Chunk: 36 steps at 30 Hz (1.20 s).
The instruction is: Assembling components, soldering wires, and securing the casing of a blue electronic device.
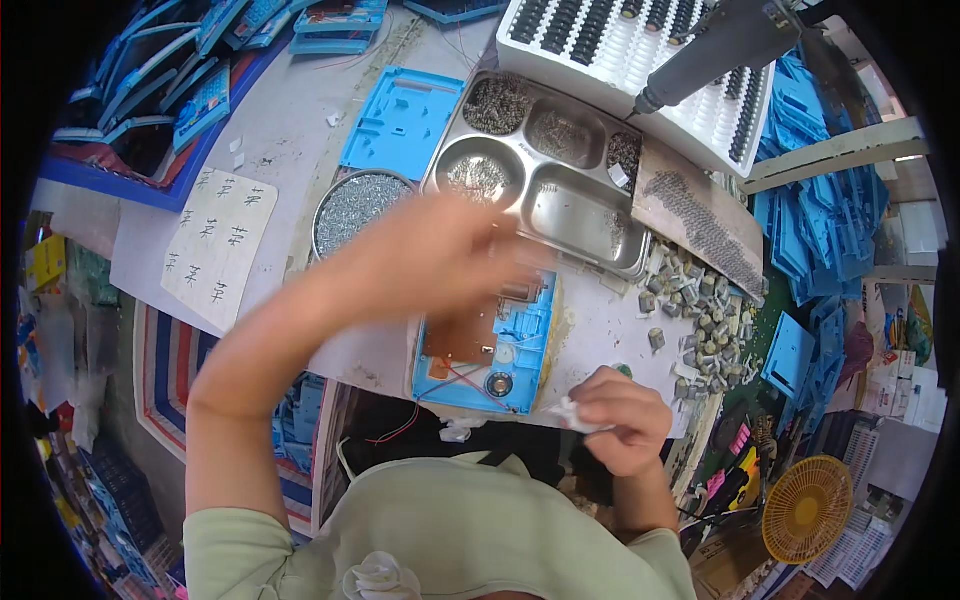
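Note:
A blue plastic housing (538, 345) lies on the table in front of me, with a brown circuit board (462, 335), thin red and white wires and a small round speaker (499, 384) inside. My left hand (465, 250) hovers over its far end, smeared by motion, so its fingers and anything in them cannot be made out. Off the housing's near right corner, my right hand (625, 420) is closed, pinching a crumpled white piece (578, 415) that could be tissue or tape.
Beyond the housing stands a steel compartment tray (585, 215) of springs and small parts, beside a round tin (362, 205) of screws. A grey power screwdriver (715, 55) hangs over a white foam tray (630, 75). Small metal cylinders (700, 335) lie at right. Blue panels (400, 120) lie around.

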### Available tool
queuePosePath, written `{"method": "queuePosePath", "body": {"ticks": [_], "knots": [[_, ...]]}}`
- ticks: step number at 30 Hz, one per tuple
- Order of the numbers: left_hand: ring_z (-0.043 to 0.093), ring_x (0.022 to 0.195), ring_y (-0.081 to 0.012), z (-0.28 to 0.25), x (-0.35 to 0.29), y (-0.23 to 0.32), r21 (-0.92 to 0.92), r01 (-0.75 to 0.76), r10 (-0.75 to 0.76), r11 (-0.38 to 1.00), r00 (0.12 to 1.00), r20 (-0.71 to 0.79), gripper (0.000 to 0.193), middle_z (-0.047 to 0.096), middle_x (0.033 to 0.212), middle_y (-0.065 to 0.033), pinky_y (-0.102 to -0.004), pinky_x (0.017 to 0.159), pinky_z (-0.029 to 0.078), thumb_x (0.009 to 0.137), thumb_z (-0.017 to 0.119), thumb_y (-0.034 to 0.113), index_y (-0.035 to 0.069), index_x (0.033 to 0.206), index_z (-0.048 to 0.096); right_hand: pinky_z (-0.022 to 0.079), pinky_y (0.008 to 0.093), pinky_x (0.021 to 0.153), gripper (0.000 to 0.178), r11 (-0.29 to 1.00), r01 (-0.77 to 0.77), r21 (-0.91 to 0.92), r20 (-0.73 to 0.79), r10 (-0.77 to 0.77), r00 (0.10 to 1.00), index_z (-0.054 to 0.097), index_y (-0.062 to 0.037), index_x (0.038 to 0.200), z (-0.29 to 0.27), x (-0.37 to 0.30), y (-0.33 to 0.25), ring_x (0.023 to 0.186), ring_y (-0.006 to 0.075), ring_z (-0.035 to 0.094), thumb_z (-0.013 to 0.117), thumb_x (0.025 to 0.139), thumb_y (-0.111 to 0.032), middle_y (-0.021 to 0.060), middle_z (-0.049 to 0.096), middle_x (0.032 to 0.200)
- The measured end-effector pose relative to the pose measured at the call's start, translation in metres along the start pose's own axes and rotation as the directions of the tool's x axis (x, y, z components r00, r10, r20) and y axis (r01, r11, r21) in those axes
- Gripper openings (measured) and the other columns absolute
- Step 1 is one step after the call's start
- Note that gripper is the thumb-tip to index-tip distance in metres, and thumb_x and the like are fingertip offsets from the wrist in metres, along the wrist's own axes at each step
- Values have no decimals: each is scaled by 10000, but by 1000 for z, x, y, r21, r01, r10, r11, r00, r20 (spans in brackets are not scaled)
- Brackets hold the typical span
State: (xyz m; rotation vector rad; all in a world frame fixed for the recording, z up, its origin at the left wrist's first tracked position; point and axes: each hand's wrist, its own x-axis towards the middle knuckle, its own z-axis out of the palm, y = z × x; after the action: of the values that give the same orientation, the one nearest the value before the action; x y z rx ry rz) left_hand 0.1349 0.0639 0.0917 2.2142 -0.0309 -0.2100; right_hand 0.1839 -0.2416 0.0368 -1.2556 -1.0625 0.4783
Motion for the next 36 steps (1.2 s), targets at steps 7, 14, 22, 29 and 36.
{"method": "queuePosePath", "body": {"ticks": [7, 14, 22, 29, 36], "knots": [[544, 1219, -311, -27, 152, -49, 782, 116, 444, 612, 768, -461, 547, 598, 1311, -133, -437, 974, 446, 895, 709, 466, 48, 1246, 673, 522, 397, 729, 282, 996, -1, 86, -95, 9, 995, 734, 93, 1043, 2, -7, 3, 794, 306, 664, 771, 854, -113, 196, 718, 887], [470, 1355, -298, -39, 168, -66, 881, -38, 663, 471, 674, -326, 548, 565, 1418, -121, -480, 1109, 362, 896, 700, 495, 48, 1211, 666, 515, 379, 735, 283, 986, -92, 141, -202, 120, 972, 733, 78, 1058, -8, -18, 8, 803, 292, 669, 777, 853, -111, 185, 728, 910], [405, 1447, -297, -46, 171, -65, 859, -55, 607, 509, 731, -312, 524, 550, 1475, -121, -522, 1191, 278, 912, 693, 483, 37, 1187, 665, 515, 376, 755, 272, 989, -65, 135, -104, 79, 991, 731, 81, 1068, -5, -8, 10, 823, 289, 663, 763, 846, -74, 181, 727, 917], [490, 1344, -302, -54, 176, -60, 818, -121, 596, 563, 744, -300, 518, 586, 1406, -127, -500, 1127, 346, 887, 714, 449, 40, 1200, 656, 519, 370, 765, 297, 990, -65, 122, -96, 77, 992, 731, 80, 1089, -8, -11, 10, 838, 282, 667, 748, 811, -25, 174, 730, 927], [535, 1194, -342, -45, 203, -55, 674, -26, 510, 738, 675, -533, 598, 618, 1251, -158, -497, 1037, 394, 877, 722, 440, 17, 1285, 614, 523, 371, 774, 304, 986, -92, 138, -100, 107, 989, 735, 72, 1083, -7, -12, 13, 845, 282, 673, 749, 790, -7, 166, 736, 938]]}}
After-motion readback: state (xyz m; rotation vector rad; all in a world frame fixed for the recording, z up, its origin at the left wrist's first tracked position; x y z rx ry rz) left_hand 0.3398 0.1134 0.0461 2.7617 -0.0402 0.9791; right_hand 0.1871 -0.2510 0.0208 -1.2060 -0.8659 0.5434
